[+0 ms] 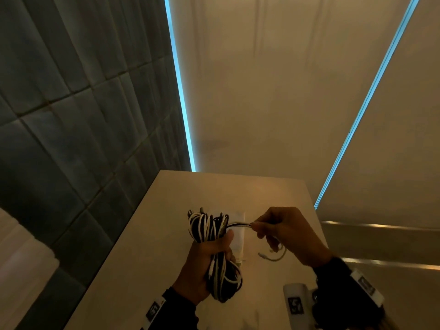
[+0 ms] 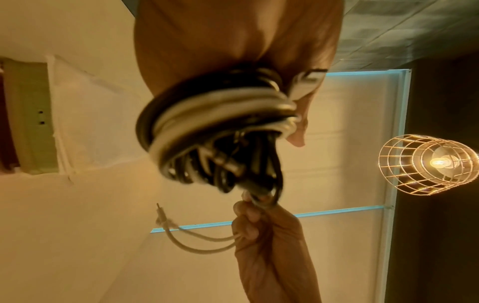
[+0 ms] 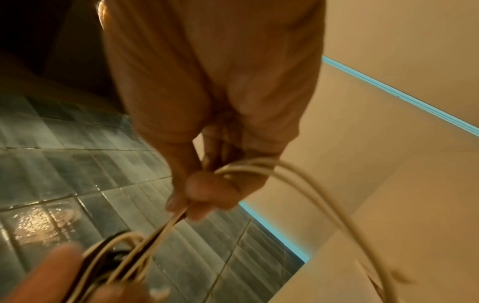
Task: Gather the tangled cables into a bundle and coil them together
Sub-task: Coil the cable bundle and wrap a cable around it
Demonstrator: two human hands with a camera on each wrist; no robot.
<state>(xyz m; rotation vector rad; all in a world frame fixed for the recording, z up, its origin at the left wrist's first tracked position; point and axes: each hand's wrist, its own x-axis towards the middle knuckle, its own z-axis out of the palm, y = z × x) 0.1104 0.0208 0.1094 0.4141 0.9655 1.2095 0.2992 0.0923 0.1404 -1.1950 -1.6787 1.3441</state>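
Above the pale counter (image 1: 152,234), near its middle, the left hand (image 1: 202,270) grips the cable bundle (image 1: 212,236) round its waist, fingers and thumb wrapped tight, thumb pressed on the front. Black and white loops stand out above and below the fist. Held upright like this, likely so the coil keeps its shape while the free tails get wound round it.

Right hand (image 1: 285,232) pinches the loose tails (image 1: 240,225) just beside the bundle, thumb against forefinger, other fingers curled under. Tails run short and taut from coil to pinch; judged to be mid-wrap, tension kept so the turns don't slacken.

Spare white cable end (image 1: 273,254) droops below the right hand; whether it touches the counter, cannot tell.

Hard to read: wrist views blurred; left palm hides the bundle's middle. Flat pale object (image 1: 239,239) behind the bundle, unidentifiable. Plug types indistinct.
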